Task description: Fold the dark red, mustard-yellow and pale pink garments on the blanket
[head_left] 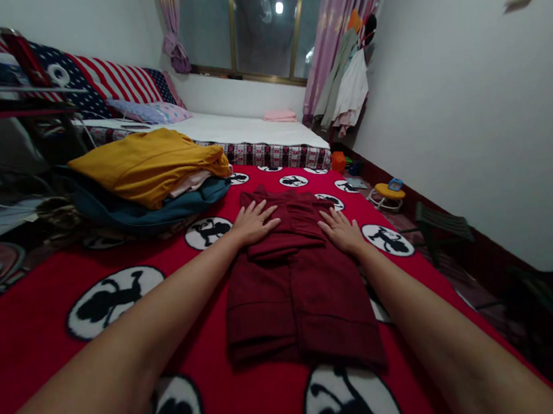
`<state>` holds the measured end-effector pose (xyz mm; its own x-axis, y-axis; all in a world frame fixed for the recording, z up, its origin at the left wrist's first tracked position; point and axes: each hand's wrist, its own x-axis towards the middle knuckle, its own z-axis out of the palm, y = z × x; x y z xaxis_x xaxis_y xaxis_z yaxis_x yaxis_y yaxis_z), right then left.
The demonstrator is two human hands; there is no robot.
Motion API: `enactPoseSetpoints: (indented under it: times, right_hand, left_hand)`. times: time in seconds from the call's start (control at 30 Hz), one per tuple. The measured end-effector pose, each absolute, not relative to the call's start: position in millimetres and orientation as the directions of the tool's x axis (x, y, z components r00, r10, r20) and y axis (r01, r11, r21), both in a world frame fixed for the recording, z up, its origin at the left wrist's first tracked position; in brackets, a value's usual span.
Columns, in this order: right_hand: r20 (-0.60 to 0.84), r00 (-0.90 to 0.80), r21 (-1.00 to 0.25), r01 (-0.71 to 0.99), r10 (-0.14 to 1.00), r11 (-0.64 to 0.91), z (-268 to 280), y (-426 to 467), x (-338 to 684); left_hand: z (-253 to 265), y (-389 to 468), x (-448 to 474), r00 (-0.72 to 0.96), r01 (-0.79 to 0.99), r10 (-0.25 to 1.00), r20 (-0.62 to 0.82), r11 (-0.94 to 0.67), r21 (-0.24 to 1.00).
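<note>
A dark red garment (336, 300), partly folded, lies on a bright red blanket (211, 329) with black-and-white round figures. Its far part is doubled over in layers, and its near part spreads flat toward me. I cannot tell for certain what kind of garment it is. My left hand (254, 223) rests flat on the left side of the folded layers, fingers spread. On the opposite edge, my right hand (342, 229) lies palm down with its fingers apart, touching the cloth. Neither hand grips anything.
To the left sits a pile of clothes with a mustard yellow garment (145, 163) above a teal one (156, 211). A cluttered desk (7, 109) stands beyond it. Along the right side are a yellow stool (389, 192) and a dark folding stool (440, 224).
</note>
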<state>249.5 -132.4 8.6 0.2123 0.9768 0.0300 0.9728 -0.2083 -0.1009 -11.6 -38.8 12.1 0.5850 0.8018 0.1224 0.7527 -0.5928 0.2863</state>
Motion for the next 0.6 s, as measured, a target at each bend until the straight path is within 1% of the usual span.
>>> enactPoseSetpoints:
  times: [0.1, 0.2, 0.27, 0.3, 0.4, 0.5, 0.6]
  right_hand:
    - [0.044, 0.197, -0.062, 0.979, 0.979, -0.194, 6.3, -149.3, 248.9]
    - [0.062, 0.136, -0.022, 0.991, 0.989, -0.135, 3.3, -175.0, 246.8]
    - [0.086, 0.077, -0.024, 0.997, 0.993, -0.076, 0.5, -197.1, 246.4]
    - [0.101, 0.043, -0.045, 0.998, 0.994, -0.039, -0.9, -209.3, 246.9]
    - [0.144, -0.078, -0.184, 0.977, 0.986, 0.105, -2.3, -247.3, 251.2]
    - [0.172, -0.189, -0.368, 0.898, 0.967, 0.241, 2.6, -279.6, 257.5]
    - [0.165, -0.215, -0.525, 0.807, 0.963, 0.27, 11.8, -299.1, 259.7]
  left_hand:
    - [9.6, -48.7, -22.4, 0.612, 0.745, 0.782, 0.115, -0.62, 0.246]
    - [6.2, -66.2, -40.6, 0.677, 0.698, 0.728, 0.112, -0.683, 0.216]
    - [4.4, -80.6, -57.5, 0.733, 0.643, 0.671, 0.11, -0.737, 0.208]
    - [4.1, -88.0, -67.3, 0.762, 0.609, 0.638, 0.109, -0.764, 0.212]
    - [8.5, -108.5, -99.0, 0.836, 0.504, 0.541, 0.094, -0.823, 0.263]
    - [22.6, -124.5, -128.3, 0.888, 0.411, 0.458, 0.049, -0.836, 0.363]
    - [40.3, -137.8, -147.0, 0.924, 0.35, 0.381, -0.023, -0.822, 0.449]
